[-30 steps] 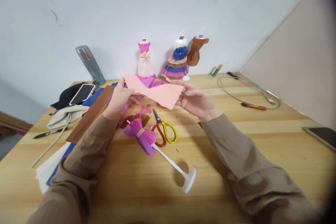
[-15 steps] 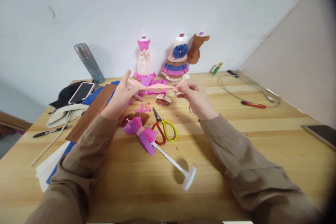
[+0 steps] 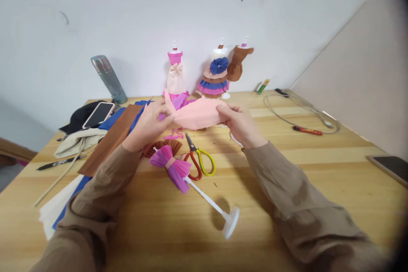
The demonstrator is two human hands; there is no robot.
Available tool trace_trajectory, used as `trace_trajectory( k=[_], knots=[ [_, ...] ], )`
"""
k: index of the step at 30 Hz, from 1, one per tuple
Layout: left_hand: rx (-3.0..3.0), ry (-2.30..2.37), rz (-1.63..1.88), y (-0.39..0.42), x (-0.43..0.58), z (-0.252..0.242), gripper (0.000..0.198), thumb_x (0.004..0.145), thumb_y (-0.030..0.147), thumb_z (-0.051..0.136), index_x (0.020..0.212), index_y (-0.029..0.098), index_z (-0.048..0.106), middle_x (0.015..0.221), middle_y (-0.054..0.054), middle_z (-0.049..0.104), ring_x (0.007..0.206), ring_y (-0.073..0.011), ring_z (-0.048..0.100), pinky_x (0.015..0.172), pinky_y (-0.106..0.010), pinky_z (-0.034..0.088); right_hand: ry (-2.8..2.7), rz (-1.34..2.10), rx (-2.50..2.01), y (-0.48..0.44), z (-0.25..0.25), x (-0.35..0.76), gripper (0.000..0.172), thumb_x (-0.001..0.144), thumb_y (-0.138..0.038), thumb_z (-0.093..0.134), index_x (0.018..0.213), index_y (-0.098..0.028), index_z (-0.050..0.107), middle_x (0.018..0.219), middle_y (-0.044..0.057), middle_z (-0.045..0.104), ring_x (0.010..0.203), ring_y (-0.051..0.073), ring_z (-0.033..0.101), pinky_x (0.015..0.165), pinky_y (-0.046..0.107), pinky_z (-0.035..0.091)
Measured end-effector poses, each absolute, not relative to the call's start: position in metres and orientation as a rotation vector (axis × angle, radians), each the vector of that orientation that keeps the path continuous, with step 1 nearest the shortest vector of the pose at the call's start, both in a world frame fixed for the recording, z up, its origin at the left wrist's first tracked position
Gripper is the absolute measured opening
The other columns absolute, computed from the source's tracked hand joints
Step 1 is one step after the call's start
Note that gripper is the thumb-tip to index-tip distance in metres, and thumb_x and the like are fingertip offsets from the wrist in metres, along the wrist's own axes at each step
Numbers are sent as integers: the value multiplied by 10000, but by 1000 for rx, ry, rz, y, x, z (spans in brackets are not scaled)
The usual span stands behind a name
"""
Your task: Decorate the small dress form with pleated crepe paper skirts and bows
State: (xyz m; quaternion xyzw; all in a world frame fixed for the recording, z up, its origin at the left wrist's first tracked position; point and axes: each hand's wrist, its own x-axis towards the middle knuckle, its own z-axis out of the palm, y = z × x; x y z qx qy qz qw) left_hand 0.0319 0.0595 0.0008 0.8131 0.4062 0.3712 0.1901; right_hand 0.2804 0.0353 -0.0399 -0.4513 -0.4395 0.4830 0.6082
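Observation:
Between my hands a strip of pink crepe paper (image 3: 199,112) is held up above the table, its broad side facing me. My left hand (image 3: 153,121) pinches its left part, where a narrow end sticks up. My right hand (image 3: 240,123) grips the right end between thumb and fingers. Below the paper lie scissors (image 3: 200,159) with one red and one yellow handle. Beside them rests a small white mannequin stand (image 3: 207,197) on its side, dressed in a purple paper dress (image 3: 172,165). A pleated brown paper piece (image 3: 164,146) and pink scraps (image 3: 174,133) lie close by.
Against the wall stand mannequins in a pink dress (image 3: 175,76), a layered dress (image 3: 213,78) and a brown dress (image 3: 239,63). At left are a flask (image 3: 110,80), a phone (image 3: 99,114), brown paper (image 3: 111,140) and a pen (image 3: 60,162). A cable (image 3: 279,112) and screwdriver (image 3: 307,130) lie right.
The pink crepe paper, seen as a thin twisted strip before, is now spread wide between my hands. My left fingers have closed on it, and the view has tilted slightly upward.

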Motion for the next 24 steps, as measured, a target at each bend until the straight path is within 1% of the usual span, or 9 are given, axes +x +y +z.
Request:
trace_trajectory(
  k=[2, 5, 7, 10, 12, 16, 19, 22, 24],
  knots=[
    [2446, 1118, 1052, 58, 32, 4, 199, 791, 217, 549, 594, 188, 544, 1040, -97, 658, 1046, -257, 576, 1052, -467, 387, -1059, 1138, -1039, 34, -39, 279, 318, 604, -412, 826, 801, -186, 722, 724, 12, 687, 643, 146, 591, 640, 309, 515],
    [2576, 1058, 1059, 53, 33, 8, 226, 786, 185, 520, 578, 215, 437, 969, -84, 646, 1121, -270, 548, 1158, -514, 276, -1148, 1159, -1025, 33, -38, 280, 305, 625, -380, 823, 842, -187, 730, 751, 9, 697, 674, 147, 609, 703, 324, 520],
    [2601, 1033, 1028, 50, 34, 11, 237, 776, 177, 517, 571, 224, 407, 930, -84, 646, 1150, -287, 543, 1178, -536, 247, -1174, 1178, -1006, 33, -38, 282, 307, 630, -376, 821, 853, -184, 734, 772, 17, 708, 693, 156, 622, 718, 330, 517],
    [2630, 1012, 1035, 46, 34, 13, 220, 768, 167, 518, 577, 225, 427, 957, -103, 655, 1261, -315, 492, 1182, -559, 238, -1183, 1211, -957, 34, -37, 287, 308, 624, -352, 830, 872, -197, 731, 832, 17, 728, 740, 162, 648, 741, 321, 515],
    [2670, 1002, 1066, 45, 34, 13, 208, 774, 169, 532, 587, 219, 457, 1033, -105, 657, 1354, -317, 419, 1200, -561, 188, -1181, 1251, -932, 34, -35, 291, 298, 631, -335, 828, 885, -213, 731, 870, 10, 737, 765, 158, 660, 749, 304, 513],
    [2738, 1015, 1083, 43, 31, 12, 194, 807, 194, 553, 615, 199, 524, 1180, -114, 641, 1446, -326, 297, 1207, -576, 121, -1148, 1326, -922, 32, -29, 293, 273, 601, -317, 840, 829, -209, 737, 810, 12, 735, 709, 156, 657, 683, 285, 516],
    [2770, 1006, 1106, 43, 30, 13, 199, 813, 196, 555, 615, 185, 549, 1279, -125, 609, 1468, -339, 249, 1206, -579, 100, -1142, 1366, -885, 30, -26, 292, 365, 578, -303, 854, 916, -221, 744, 896, 26, 753, 770, 171, 676, 724, 294, 531],
    [2751, 939, 1091, 44, 30, 15, 219, 807, 194, 552, 589, 187, 539, 1265, -114, 630, 1408, -323, 364, 1206, -550, 135, -1102, 1428, -905, 29, -27, 292, 398, 569, -312, 859, 935, -205, 745, 886, 39, 758, 744, 170, 682, 696, 284, 533],
    [2679, 936, 1035, 45, 29, 16, 234, 814, 216, 550, 581, 196, 535, 1077, -97, 702, 1259, -300, 520, 1164, -519, 257, -1080, 1433, -933, 31, -28, 292, 341, 556, -306, 861, 854, -188, 746, 796, 31, 747, 674, 157, 667, 650, 273, 520]
  ],
)
